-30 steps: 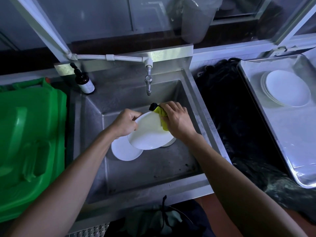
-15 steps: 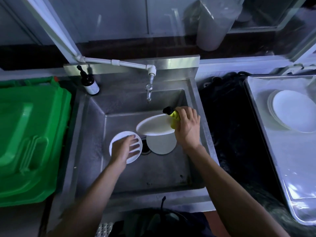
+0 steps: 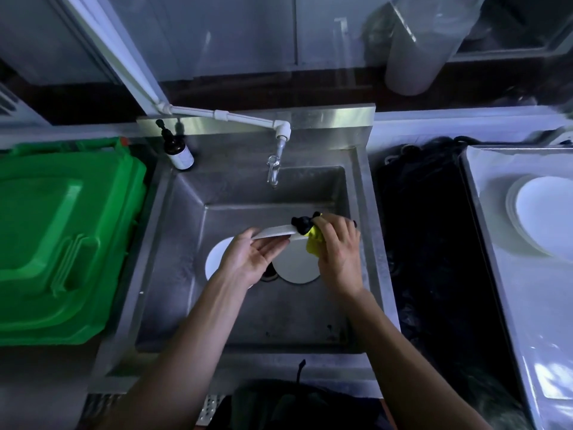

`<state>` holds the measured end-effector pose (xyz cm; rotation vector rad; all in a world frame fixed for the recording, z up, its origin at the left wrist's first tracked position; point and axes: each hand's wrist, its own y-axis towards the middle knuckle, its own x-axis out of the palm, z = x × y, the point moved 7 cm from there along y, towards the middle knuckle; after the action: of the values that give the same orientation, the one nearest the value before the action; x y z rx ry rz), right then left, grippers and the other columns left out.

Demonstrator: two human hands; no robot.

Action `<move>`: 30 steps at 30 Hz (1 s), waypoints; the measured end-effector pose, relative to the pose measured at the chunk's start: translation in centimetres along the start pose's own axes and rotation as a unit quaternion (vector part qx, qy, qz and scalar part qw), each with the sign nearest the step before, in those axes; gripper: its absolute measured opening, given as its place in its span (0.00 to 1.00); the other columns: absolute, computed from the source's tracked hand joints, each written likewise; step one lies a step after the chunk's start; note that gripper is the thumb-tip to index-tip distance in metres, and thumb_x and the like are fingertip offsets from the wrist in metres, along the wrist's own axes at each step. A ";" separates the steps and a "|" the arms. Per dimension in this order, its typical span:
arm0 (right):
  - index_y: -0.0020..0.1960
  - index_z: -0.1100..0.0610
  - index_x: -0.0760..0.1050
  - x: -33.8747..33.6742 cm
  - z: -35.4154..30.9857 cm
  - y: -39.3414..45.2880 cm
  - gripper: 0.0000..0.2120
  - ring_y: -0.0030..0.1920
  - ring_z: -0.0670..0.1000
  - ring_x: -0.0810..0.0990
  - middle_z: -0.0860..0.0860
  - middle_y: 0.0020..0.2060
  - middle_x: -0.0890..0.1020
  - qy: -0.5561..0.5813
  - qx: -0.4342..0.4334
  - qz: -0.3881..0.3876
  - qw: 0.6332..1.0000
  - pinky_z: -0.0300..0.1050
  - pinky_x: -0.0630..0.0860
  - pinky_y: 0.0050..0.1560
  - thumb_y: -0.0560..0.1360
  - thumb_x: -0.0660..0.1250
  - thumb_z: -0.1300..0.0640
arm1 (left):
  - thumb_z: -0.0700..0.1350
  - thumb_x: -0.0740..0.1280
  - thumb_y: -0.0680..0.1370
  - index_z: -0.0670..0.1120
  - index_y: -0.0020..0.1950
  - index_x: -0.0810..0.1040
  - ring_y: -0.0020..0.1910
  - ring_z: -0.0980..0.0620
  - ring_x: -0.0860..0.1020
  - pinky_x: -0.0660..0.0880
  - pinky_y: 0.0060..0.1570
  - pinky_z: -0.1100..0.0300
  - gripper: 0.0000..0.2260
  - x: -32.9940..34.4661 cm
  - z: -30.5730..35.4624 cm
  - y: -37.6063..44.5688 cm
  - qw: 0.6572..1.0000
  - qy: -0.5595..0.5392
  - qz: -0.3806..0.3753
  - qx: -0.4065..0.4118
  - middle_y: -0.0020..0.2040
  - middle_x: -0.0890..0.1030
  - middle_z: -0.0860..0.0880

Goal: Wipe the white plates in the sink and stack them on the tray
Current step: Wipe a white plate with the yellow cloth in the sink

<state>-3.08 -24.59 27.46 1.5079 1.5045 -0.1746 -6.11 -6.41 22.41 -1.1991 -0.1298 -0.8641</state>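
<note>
Over the steel sink [image 3: 173, 274] I hold a white plate [image 3: 274, 232] almost edge-on. My left hand [image 3: 251, 259] supports its left rim from below, palm up. My right hand [image 3: 339, 251] pinches its right rim through a yellow and black cloth [image 3: 311, 235]. Two more white plates lie on the sink floor: one [image 3: 217, 259] partly under my left hand, another [image 3: 296, 265] beneath the held plate. A stack of white plates [image 3: 545, 215] rests on the metal tray [image 3: 527, 305] at the right.
A tap [image 3: 274, 164] hangs over the back of the sink, with a dark pump bottle [image 3: 178, 150] on the left corner. A green bin lid [image 3: 62, 237] lies to the left. A black heap [image 3: 428, 237] fills the gap between sink and tray.
My left hand left the plate on the sink floor and came up under the held plate's left rim. The held plate tilted closer to edge-on.
</note>
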 end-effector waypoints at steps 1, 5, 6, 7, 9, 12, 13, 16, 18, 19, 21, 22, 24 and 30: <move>0.65 0.59 0.75 0.0 0.3 -0.3 0.22 0.57 0.61 0.75 0.56 0.60 0.78 0.007 -0.011 -0.014 1.000 0.58 0.72 0.53 0.72 0.68 0.70 | 0.37 0.63 0.82 0.32 0.60 0.74 0.48 0.32 0.85 0.83 0.35 0.45 0.10 0.0 -0.1 0.0 1.000 0.001 0.007 0.008 0.56 0.82 0.29; 0.68 0.59 0.75 0.2 1.4 -1.8 0.24 0.59 0.61 0.76 0.56 0.63 0.77 0.021 -0.023 -0.075 0.997 0.59 0.74 0.55 0.73 0.72 0.67 | 0.33 0.64 0.80 0.36 0.54 0.74 0.51 0.37 0.82 0.83 0.34 0.46 0.04 -0.2 -0.2 0.1 0.998 0.023 0.049 0.043 0.52 0.79 0.35; 0.69 0.59 0.75 0.3 1.7 -2.0 0.24 0.59 0.61 0.76 0.57 0.63 0.77 0.025 -0.025 -0.090 0.995 0.59 0.74 0.54 0.73 0.72 0.67 | 0.32 0.64 0.79 0.37 0.53 0.75 0.53 0.38 0.81 0.84 0.37 0.44 0.04 -0.3 -0.2 0.2 0.996 0.038 0.056 0.053 0.52 0.79 0.36; 0.70 0.59 0.74 0.5 1.8 -2.2 0.26 0.59 0.61 0.76 0.57 0.64 0.77 0.029 -0.031 -0.109 0.993 0.60 0.75 0.55 0.73 0.73 0.66 | 0.32 0.64 0.79 0.37 0.52 0.75 0.55 0.38 0.80 0.83 0.41 0.41 0.04 -0.3 -0.2 0.2 0.995 0.051 0.062 0.061 0.53 0.79 0.37; 0.73 0.58 0.72 0.7 1.5 -2.6 0.28 0.62 0.61 0.76 0.56 0.66 0.76 0.044 -0.044 -0.149 0.987 0.60 0.75 0.59 0.74 0.73 0.65 | 0.32 0.65 0.79 0.37 0.54 0.77 0.58 0.37 0.80 0.82 0.44 0.40 0.05 -0.3 -0.5 0.2 0.992 0.075 0.067 0.073 0.53 0.80 0.37; 0.73 0.54 0.70 1.1 1.0 -2.7 0.25 0.65 0.56 0.73 0.53 0.68 0.75 0.119 0.009 -0.188 0.975 0.55 0.72 0.65 0.77 0.69 0.61 | 0.33 0.64 0.81 0.35 0.62 0.77 0.59 0.37 0.81 0.82 0.43 0.42 0.11 -0.2 -1.1 -0.1 0.989 0.108 0.054 0.083 0.58 0.81 0.35; 0.72 0.52 0.70 1.3 1.0 -2.7 0.24 0.65 0.54 0.72 0.51 0.67 0.75 0.152 0.052 -0.194 0.968 0.54 0.72 0.65 0.78 0.68 0.59 | 0.34 0.63 0.81 0.35 0.66 0.76 0.61 0.37 0.80 0.81 0.47 0.42 0.14 -0.1 -1.3 -0.2 0.988 0.118 0.044 0.084 0.61 0.81 0.34; 0.66 0.48 0.74 1.2 0.7 -2.3 0.20 0.64 0.49 0.73 0.45 0.65 0.76 0.194 0.117 -0.185 0.956 0.48 0.73 0.62 0.76 0.69 0.58 | 0.36 0.62 0.82 0.34 0.70 0.74 0.66 0.36 0.78 0.78 0.59 0.40 0.17 -0.2 -1.8 -0.6 0.989 0.117 0.022 0.091 0.66 0.79 0.34; 0.64 0.48 0.78 0.9 0.1 -1.9 0.18 0.63 0.47 0.73 0.44 0.66 0.77 0.197 0.111 -0.170 0.959 0.43 0.72 0.60 0.75 0.69 0.58 | 0.37 0.62 0.82 0.35 0.71 0.74 0.65 0.37 0.78 0.76 0.63 0.40 0.17 -0.4 -2.1 -0.9 0.990 0.099 0.017 0.098 0.66 0.79 0.35; 0.63 0.48 0.79 0.9 -0.1 -1.8 0.17 0.64 0.46 0.73 0.44 0.66 0.78 0.201 0.111 -0.167 0.959 0.42 0.72 0.59 0.76 0.69 0.57 | 0.38 0.62 0.83 0.35 0.71 0.74 0.63 0.38 0.80 0.77 0.63 0.42 0.17 -0.4 -2.3 -1.1 0.991 0.091 0.014 0.098 0.66 0.79 0.35; 0.63 0.46 0.79 1.0 -0.6 -1.7 0.17 0.65 0.46 0.72 0.43 0.67 0.77 0.210 0.112 -0.172 0.956 0.42 0.71 0.59 0.76 0.68 0.57 | 0.40 0.61 0.83 0.36 0.71 0.75 0.58 0.41 0.82 0.80 0.55 0.47 0.17 -0.3 -2.6 -1.6 0.992 0.082 0.010 0.097 0.66 0.79 0.36; 0.64 0.45 0.79 1.1 -0.7 -1.6 0.17 0.67 0.47 0.73 0.44 0.68 0.76 0.211 0.112 -0.177 0.955 0.43 0.72 0.60 0.77 0.68 0.57 | 0.40 0.61 0.83 0.37 0.71 0.75 0.56 0.42 0.83 0.81 0.52 0.49 0.17 -0.2 -2.7 -1.7 0.992 0.079 0.009 0.097 0.65 0.80 0.37; 0.65 0.46 0.78 1.1 -0.9 -1.2 0.17 0.68 0.49 0.73 0.45 0.69 0.76 0.218 0.111 -0.178 0.953 0.46 0.74 0.63 0.77 0.67 0.58 | 0.42 0.60 0.84 0.37 0.70 0.75 0.59 0.41 0.82 0.81 0.53 0.49 0.17 -0.1 -2.5 -1.8 0.992 0.072 0.002 0.100 0.65 0.80 0.37; 0.65 0.55 0.80 1.4 -3.4 -0.5 0.15 0.67 0.59 0.75 0.52 0.68 0.78 0.113 -0.017 -0.157 0.981 0.55 0.72 0.64 0.80 0.65 0.57 | 0.45 0.58 0.85 0.38 0.71 0.75 0.59 0.43 0.81 0.77 0.59 0.50 0.18 0.4 -2.0 -2.2 0.992 0.059 -0.017 0.109 0.65 0.81 0.39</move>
<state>-4.88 -21.47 28.06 1.2870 1.9162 -0.1657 -7.96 -8.46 23.50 -0.9422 -0.1449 -0.9242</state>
